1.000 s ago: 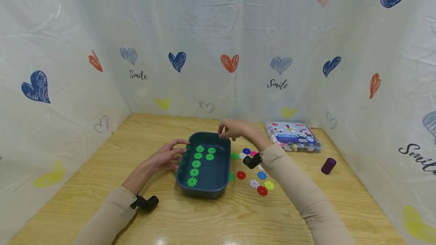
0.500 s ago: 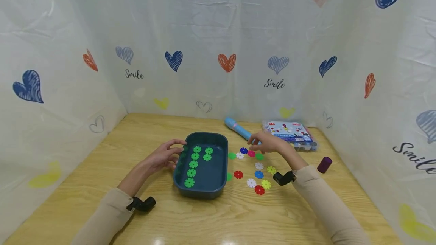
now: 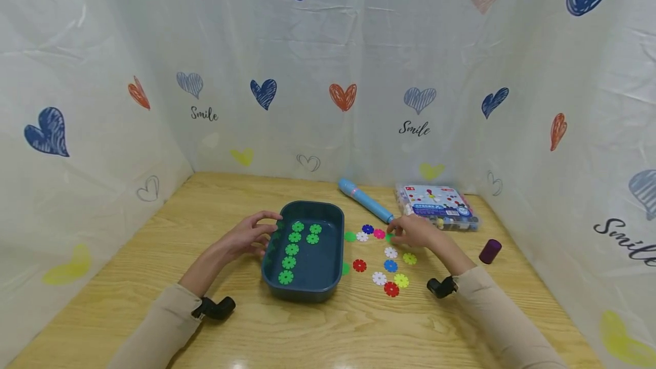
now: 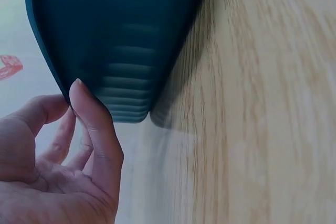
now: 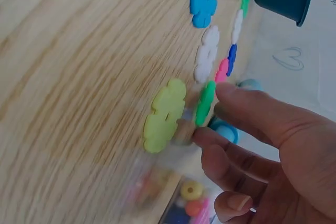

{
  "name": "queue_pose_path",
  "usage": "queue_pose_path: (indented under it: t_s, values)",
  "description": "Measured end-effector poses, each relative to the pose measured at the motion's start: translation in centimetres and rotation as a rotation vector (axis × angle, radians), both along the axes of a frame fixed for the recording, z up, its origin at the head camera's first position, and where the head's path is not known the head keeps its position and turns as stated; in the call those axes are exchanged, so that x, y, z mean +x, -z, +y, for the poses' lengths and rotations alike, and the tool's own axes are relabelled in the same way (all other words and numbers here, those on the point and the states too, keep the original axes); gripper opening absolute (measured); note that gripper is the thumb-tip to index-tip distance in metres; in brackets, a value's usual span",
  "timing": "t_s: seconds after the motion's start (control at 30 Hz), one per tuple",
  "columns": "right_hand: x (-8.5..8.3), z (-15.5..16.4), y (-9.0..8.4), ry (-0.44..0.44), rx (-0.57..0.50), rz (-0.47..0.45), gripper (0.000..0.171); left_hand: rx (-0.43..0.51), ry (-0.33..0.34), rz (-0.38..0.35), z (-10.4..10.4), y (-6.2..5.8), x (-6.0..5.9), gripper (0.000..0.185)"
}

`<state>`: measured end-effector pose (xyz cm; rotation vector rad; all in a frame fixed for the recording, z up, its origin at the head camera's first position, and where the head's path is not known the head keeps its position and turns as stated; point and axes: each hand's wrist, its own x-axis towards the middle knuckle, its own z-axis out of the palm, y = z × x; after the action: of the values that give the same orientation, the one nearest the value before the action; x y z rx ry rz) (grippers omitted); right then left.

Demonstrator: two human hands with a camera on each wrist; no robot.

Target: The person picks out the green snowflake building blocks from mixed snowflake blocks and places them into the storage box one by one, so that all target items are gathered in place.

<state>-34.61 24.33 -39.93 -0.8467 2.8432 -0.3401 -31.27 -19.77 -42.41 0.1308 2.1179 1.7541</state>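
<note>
Although half hidden right of centre in the head view, the green flower-shaped plastic disc looks light, stiff, slick, best pinched by opposite edges. Whether the right hand, bracketing it, grips cannot be told; the left hand pinches a dark-blue rectangular plastic tray.

- Clear box (printed lid) sits at the table's far right corner
- Light-blue stick lies near the far edge
- Purple cylinder, near the right edge
- Heart-printed curtain hangs behind
</note>
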Motion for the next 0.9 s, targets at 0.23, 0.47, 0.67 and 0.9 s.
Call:
queue_pose_path:
  t_s: [0.23, 0.47, 0.67, 0.9]
  values:
    - [-0.2, 0.2, 0.6, 0.025, 0.038, 0.013, 0.022, -0.005, 0.009, 0.001, 0.1, 0.1, 0.1, 0.046]
    - [-0.7, 0.4, 0.7, 0.082, 0.003, -0.061, 0.019, -0.021, -0.002, 0.003, 0.0, -0.3, -0.1, 0.043]
    - [-1.0, 0.5, 0.6, 0.102, -0.018, -0.169, 0.019, -0.041, 0.022, 0.018, -0.2, -0.5, 0.0, 0.045]
    - [-1.2, 0.4, 0.3, 0.114, -0.032, -0.216, 0.02, -0.034, 0.021, 0.026, -0.2, -0.3, 0.2, 0.048]
